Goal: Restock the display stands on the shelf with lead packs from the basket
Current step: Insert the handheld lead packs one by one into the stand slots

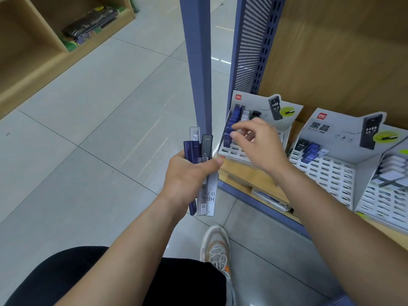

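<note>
Shelf [238, 171]: a low wooden board beside a blue upright [196, 62]. It carries the display stands side by side.
End stand [260, 102]: nearest the upright. A row of blue packs [234, 118] fills its left column, a few white and dark ones stand beside them, and the front slots are bare.
Second stand [344, 129]: just to the right, with only a small cluster of packs at its back left. Most slots are open.
Left hand [185, 175]: held off the shelf over the floor, its fingers and thumb clamped round a bundle.
Right hand [262, 144]: hovers over the end stand with its fingers [237, 134] curled towards the thumb by the blue row.
Lead packs [198, 149]: the bundle in the left hand, purple, black and clear cases fanned upright, close to the end stand but not touching it.
Step in hand: filling the end stand, probably seating or straightening a pack in the blue column.
Next move: likely draw one case from the bundle, match its colour to a column, turn it upright and press it into a free slot.
Hidden or unclear: the basket is out of view. The right hand is motion-blurred and covers the middle of the end stand, so I cannot tell whether it pinches a pack. A third stand is cut off at the right edge.
</note>
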